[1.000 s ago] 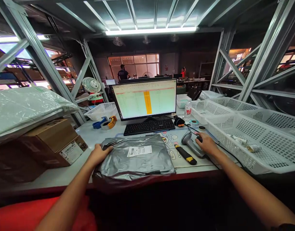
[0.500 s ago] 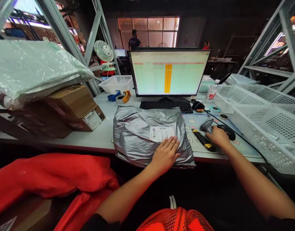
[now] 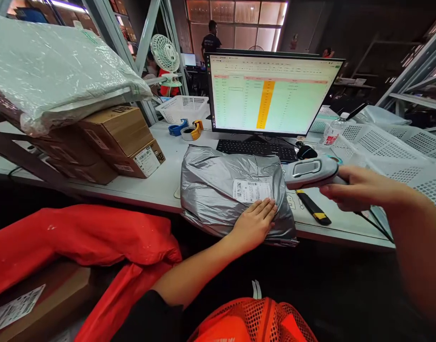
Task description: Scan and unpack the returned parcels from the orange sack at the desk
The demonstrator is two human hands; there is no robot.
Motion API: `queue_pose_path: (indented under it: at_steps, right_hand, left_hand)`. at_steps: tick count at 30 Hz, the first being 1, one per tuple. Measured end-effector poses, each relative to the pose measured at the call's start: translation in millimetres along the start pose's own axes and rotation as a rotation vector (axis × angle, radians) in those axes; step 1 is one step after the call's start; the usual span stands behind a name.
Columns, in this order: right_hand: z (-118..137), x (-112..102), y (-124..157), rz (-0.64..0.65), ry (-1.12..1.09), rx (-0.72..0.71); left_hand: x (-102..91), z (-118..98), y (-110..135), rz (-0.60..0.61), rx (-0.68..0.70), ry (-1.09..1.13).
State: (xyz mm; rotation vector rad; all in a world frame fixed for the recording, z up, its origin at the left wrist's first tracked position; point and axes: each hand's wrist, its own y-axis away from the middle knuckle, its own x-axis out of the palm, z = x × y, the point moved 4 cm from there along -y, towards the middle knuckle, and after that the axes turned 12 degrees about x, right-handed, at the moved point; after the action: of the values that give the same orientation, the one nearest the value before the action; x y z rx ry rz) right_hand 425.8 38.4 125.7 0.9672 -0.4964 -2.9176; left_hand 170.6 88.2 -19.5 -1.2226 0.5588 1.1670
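Note:
A silver plastic mailing bag (image 3: 211, 190) lies on the desk below the monitor, with its near edge hanging over the desk edge. My left hand (image 3: 255, 219) rests flat on it, fingers stretched, just under the white shipping label (image 3: 252, 190). In my right hand (image 3: 360, 187) is a grey barcode scanner (image 3: 310, 172), held by its handle above the desk. Its head points left toward the bag and label. A black and yellow utility knife (image 3: 314, 207) lies on the desk below the scanner.
Cardboard boxes (image 3: 121, 137) under a plastic-wrapped pack (image 3: 61, 71) stand at left. Behind the bag are a keyboard (image 3: 257, 148), monitor (image 3: 271, 95) and tape dispensers (image 3: 191, 130). White baskets (image 3: 392, 147) and a bottle (image 3: 334, 130) occupy the right. A person (image 3: 211, 40) stands far back.
My right hand has lifted the scanner off the desk and brought it up near the bag's right side. My left hand stays flat on the bag. The view has shifted slightly.

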Motion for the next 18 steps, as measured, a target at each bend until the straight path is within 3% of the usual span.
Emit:
queue_pose_path:
  at_steps: [3,7,9,12,15,18]
  right_hand:
    - [33,24,-1,0.194,0.076,-0.001]
    - [53,41,-20,0.207,0.196,-0.156]
    - [47,40,-34,0.095,0.253,-0.195]
    - [19,30,-64,-0.216,0.347,-0.172]
    - [-29,16,-98,-0.585,0.496,0.031]
    - [-81,11,-125,-0.728,0.566,0.290]
  left_hand:
    - [-0.6,0,1,-0.012,-0.005,0.014]
    - [-2.5,1,2,-0.014,-0.013,0.031]
    - [-3.5,1,2,-0.009,-0.018,0.045]
    - [-3.9,2,4,-0.022,-0.027,0.069]
    - [-2.9,3,5,-0.045,-0.036,0.089]
    - [-2.7,5,5,-0.058,-0.036,0.109]
